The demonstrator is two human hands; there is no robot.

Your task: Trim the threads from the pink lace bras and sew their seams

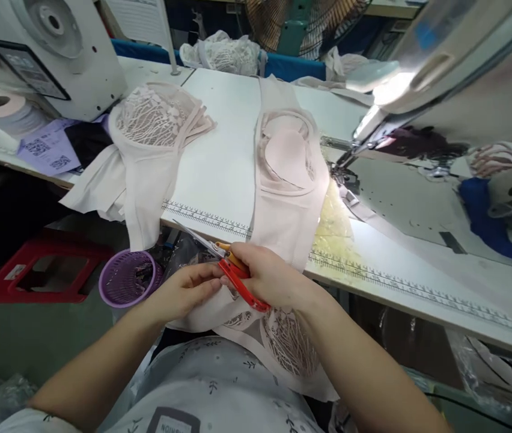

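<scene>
Scissors (243, 286) are gripped in the curled right hand (270, 275), blades angled forward-left beyond the left hand (182, 293); the lace garment (289, 343) below is pinched by closed left fingers.

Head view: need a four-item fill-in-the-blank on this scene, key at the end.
1. The right hand holds a pair of ____.
2. The plastic basket left of the left hand is coloured ____.
3. The plastic stool near that basket is coloured ____.
4. The paper sheet at far left bears two square ____ codes.
Missing words: scissors; purple; red; QR.
</scene>
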